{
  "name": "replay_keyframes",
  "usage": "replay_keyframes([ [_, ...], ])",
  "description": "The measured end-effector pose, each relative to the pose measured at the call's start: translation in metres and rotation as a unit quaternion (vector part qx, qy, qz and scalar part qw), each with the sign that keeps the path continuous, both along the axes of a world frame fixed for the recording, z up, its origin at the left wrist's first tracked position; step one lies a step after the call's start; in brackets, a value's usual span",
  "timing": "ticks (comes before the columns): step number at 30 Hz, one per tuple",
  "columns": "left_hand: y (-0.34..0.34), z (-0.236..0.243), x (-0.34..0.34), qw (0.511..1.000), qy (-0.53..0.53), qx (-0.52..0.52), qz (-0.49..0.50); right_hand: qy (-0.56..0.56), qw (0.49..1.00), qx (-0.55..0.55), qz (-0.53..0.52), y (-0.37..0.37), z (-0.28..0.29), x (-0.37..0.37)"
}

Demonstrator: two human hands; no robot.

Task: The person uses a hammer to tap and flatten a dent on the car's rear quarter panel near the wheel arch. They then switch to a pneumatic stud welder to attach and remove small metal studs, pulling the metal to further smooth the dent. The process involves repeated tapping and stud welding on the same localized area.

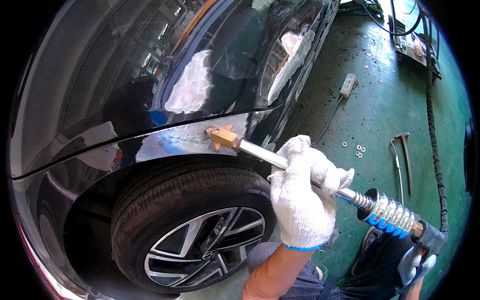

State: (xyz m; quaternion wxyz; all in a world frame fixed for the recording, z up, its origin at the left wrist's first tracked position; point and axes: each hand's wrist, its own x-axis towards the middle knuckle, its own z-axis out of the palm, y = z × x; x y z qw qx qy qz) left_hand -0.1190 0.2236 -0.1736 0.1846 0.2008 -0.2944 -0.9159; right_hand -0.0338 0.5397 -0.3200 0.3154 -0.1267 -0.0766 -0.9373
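My left hand (302, 200), in a white knit glove, is closed around the chrome shaft (260, 153) of a long puller tool. The tool's brass head (224, 137) with copper prongs lies at the bare-metal patch (177, 142) on the dark car's panel, above the wheel arch. My right hand (415, 265), gloved and partly hidden at the lower right, holds the black handle (430, 235) at the tool's other end, behind a clear-and-blue spring section (387, 212). Whitish filler patches (187, 85) mark the bodywork higher up.
A tyre (145, 195) with an alloy wheel fills the lower middle. On the green floor (325, 125) are a corded switch box (348, 85), several washers (358, 148), a hammer-like tool (407, 160) and a thin rod tool. A wheeled cart (410, 45) and a wrapped cable (432, 130) are at the right.
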Motion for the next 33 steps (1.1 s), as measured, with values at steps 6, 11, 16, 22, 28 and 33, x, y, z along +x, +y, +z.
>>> replay_keyframes([
  [6,-0.006,-0.017,-0.002,0.993,0.100,0.018,-0.055,0.005,0.999,0.025,-0.037,0.012,-0.009,0.007],
  [11,0.027,-0.012,0.001,0.992,0.026,-0.120,0.025,0.005,0.999,0.025,-0.037,0.009,-0.012,0.013],
  [16,0.053,-0.045,0.013,0.982,0.136,0.049,-0.118,0.007,0.999,0.034,-0.040,0.011,-0.014,0.017],
  [22,0.068,-0.053,0.017,0.981,0.139,0.031,-0.135,0.001,0.998,0.048,-0.050,0.012,-0.014,0.015],
  [28,-0.006,-0.004,-0.009,0.985,0.135,-0.021,0.106,-0.004,0.998,0.052,-0.047,0.010,-0.015,0.014],
  [33,-0.094,0.016,-0.035,0.973,0.201,0.097,-0.067,0.003,0.996,0.067,-0.052,0.012,-0.006,0.015],
])
